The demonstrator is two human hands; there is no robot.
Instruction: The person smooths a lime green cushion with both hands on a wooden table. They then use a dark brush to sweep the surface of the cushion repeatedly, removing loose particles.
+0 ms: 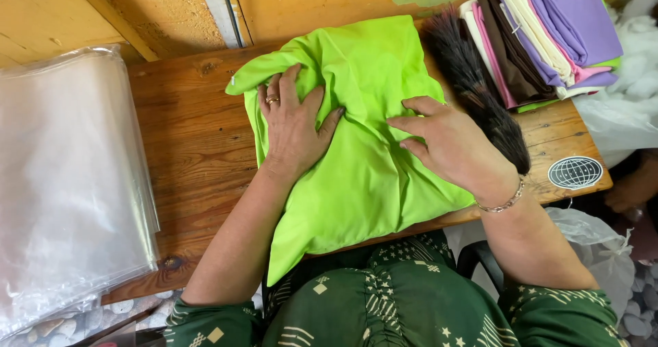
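Both hands, left [293,124] and right [449,145], press flat and open on the green cloth [363,176]. It hangs off the desk [185,148] and might slide down.

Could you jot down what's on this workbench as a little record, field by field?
Left hand: flat on the lime green cushion cover, ring on one finger
Right hand: pressing the same cover, bracelet at the wrist
Surface: wooden table
Left of table: stack of clear plastic bags
Far right: pile of folded fabrics, with a dark bristle brush beside it
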